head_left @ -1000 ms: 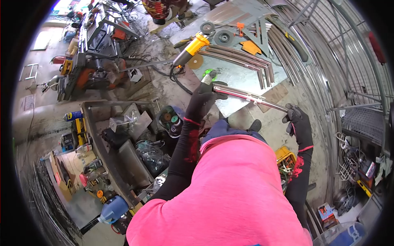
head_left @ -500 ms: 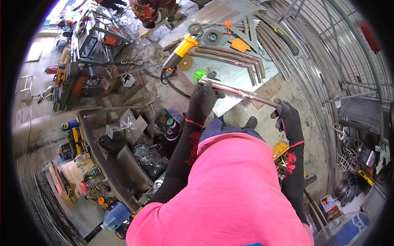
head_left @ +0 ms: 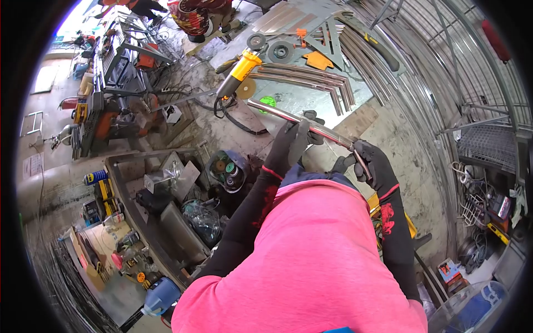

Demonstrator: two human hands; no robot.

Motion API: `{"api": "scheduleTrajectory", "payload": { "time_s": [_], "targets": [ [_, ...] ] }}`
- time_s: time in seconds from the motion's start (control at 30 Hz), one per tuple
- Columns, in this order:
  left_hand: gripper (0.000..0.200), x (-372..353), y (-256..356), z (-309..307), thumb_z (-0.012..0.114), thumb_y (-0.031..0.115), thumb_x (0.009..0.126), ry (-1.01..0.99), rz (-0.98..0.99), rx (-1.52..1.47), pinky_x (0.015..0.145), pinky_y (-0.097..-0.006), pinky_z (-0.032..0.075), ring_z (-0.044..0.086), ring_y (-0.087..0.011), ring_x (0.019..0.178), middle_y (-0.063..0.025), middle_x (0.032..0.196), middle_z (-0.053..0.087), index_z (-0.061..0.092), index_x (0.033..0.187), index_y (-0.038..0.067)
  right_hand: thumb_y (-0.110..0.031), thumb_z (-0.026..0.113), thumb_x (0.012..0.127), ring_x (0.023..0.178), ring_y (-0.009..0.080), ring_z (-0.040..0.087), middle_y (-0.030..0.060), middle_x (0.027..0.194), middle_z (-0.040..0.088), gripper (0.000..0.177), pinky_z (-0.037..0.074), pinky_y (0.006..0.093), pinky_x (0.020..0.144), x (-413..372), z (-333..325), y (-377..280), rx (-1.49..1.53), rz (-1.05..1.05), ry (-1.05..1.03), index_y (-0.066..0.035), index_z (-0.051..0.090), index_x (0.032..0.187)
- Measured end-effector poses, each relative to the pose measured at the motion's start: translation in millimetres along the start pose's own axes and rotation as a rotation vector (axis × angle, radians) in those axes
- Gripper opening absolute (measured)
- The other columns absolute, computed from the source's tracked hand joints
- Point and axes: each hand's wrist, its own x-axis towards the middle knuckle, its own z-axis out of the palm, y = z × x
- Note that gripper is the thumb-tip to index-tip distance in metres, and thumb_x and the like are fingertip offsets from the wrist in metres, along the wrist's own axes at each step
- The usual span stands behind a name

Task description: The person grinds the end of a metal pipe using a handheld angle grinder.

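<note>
A shiny metal tube (head_left: 272, 110) slants across in front of me, its short bent end pointing down at the right. My left hand (head_left: 294, 141), in a dark glove, is wrapped round the tube's middle. The gloved right hand (head_left: 377, 161) grips it at the bent end. Just beyond the tube's left end lie a bright green disc (head_left: 267, 102) and a yellow-and-grey angle grinder (head_left: 240, 73). Several similar bent tubes (head_left: 311, 77) lie side by side on the metal sheet (head_left: 316, 105).
Discs (head_left: 280, 51), an orange piece (head_left: 318, 60) and a grey triangular frame (head_left: 331, 47) lie at the back. A cluttered crate (head_left: 133, 213) and a bucket of discs (head_left: 229, 169) stand left. Long metal bars line the right. Another person (head_left: 194, 19) is at the top.
The tube has slid left through my left hand, which now holds it nearer the middle. My right hand has moved left and slightly down, and the tube's bent end now shows there.
</note>
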Motion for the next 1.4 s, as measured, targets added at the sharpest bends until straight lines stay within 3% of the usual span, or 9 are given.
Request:
{"api": "scheduleTrajectory", "payload": {
  "time_s": [0.07,0.23,0.57,0.67,0.73,0.83,1.13,1.3,1.4],
  "targets": [
    [0.060,2.7,-21.3,0.4,0.052,0.040,0.118,0.094,-0.331,-0.785,0.091,-0.0359,0.064,0.075,-0.0217,0.102,-0.0228,0.134,0.071,0.050,0.154,-0.008,-0.042,0.059,0.114,0.046,0.0119,0.059,0.0114,0.083,0.075,0.056,0.045,0.0287,0.039,-2.3,13.6,-4.0,0.107,-0.084,0.041,-0.002,0.060,0.152],
    [0.076,6.5,-28.2,-3.5,0.048,0.066,0.112,0.084,-0.369,-1.206,0.100,-0.0581,0.059,0.075,-0.0412,0.106,-0.0238,0.128,0.067,0.051,0.144,-0.003,-0.044,0.053,0.116,0.048,0.0099,0.060,0.0090,0.081,0.075,0.058,0.045,0.0264,0.041,-2.6,34.5,-9.6,-0.191,-0.313,0.239,-0.003,0.057,0.157],
    [0.060,4.7,-4.1,-7.3,0.055,0.047,0.115,0.178,-0.364,-0.891,0.095,-0.0501,0.062,0.077,-0.0383,0.108,-0.0268,0.138,0.069,0.050,0.151,-0.001,-0.028,0.061,0.115,0.052,0.0047,0.053,0.0035,0.075,0.068,0.050,0.044,0.0255,0.047,11.6,36.1,11.3,-0.333,-0.446,0.365,-0.005,0.058,0.159],
    [0.047,8.2,6.9,-31.7,0.056,0.033,0.115,0.264,-0.087,0.131,0.082,-0.0397,0.064,0.079,-0.0278,0.086,-0.0225,0.120,0.078,0.059,0.141,-0.007,-0.033,0.059,0.115,0.047,0.0072,0.054,0.0014,0.071,0.067,0.045,0.041,0.0260,0.043,-12.3,8.9,-13.4,-0.301,-0.216,0.215,-0.006,0.066,0.151],
    [0.054,5.9,11.4,-54.0,0.058,0.039,0.113,0.190,-0.410,-0.230,0.086,-0.0391,0.063,0.079,-0.0268,0.089,-0.0225,0.110,0.079,0.061,0.138,-0.009,-0.038,0.057,0.114,0.044,0.0098,0.054,0.0006,0.069,0.067,0.044,0.040,0.0270,0.039,-18.4,-2.5,-24.1,-0.263,-0.120,0.208,-0.008,0.070,0.144],
    [0.051,3.4,8.9,-45.6,0.049,0.035,0.118,0.237,-0.284,-0.538,0.080,-0.0337,0.062,0.076,-0.0190,0.083,-0.0185,0.109,0.078,0.063,0.140,-0.008,-0.039,0.055,0.114,0.042,0.0076,0.053,0.0019,0.072,0.069,0.050,0.039,0.0251,0.038,-21.5,-15.7,-32.6,-0.303,0.120,0.032,-0.006,0.063,0.151],
    [0.058,-0.4,12.7,-59.9,0.061,0.042,0.111,0.252,-0.249,-0.420,0.084,-0.0367,0.060,0.075,-0.0221,0.087,-0.0192,0.107,0.079,0.060,0.141,-0.007,-0.040,0.056,0.113,0.045,0.0093,0.054,0.0012,0.071,0.068,0.048,0.039,0.0271,0.039,-30.6,-35.6,-37.6,-0.357,0.102,0.012,-0.006,0.068,0.145],
    [0.053,-0.2,9.0,-51.4,0.069,0.010,0.099,0.226,-0.165,-0.630,0.089,-0.0394,0.063,0.075,-0.0212,0.089,-0.0130,0.103,0.073,0.053,0.146,-0.009,-0.042,0.056,0.113,0.043,0.0100,0.053,0.0024,0.071,0.067,0.051,0.038,0.0271,0.039,-28.9,-39.0,-28.7,-0.375,0.039,0.052,-0.005,0.068,0.145],
    [0.055,-1.3,24.4,-44.2,0.067,0.016,0.101,0.302,-0.209,-0.618,0.089,-0.0383,0.060,0.074,-0.0204,0.093,-0.0125,0.116,0.074,0.054,0.150,-0.004,-0.045,0.058,0.113,0.044,0.0097,0.053,0.0033,0.070,0.065,0.052,0.038,0.0261,0.040,-28.9,-35.7,-19.7,-0.303,-0.050,0.081,-0.004,0.068,0.145]
  ]
}}
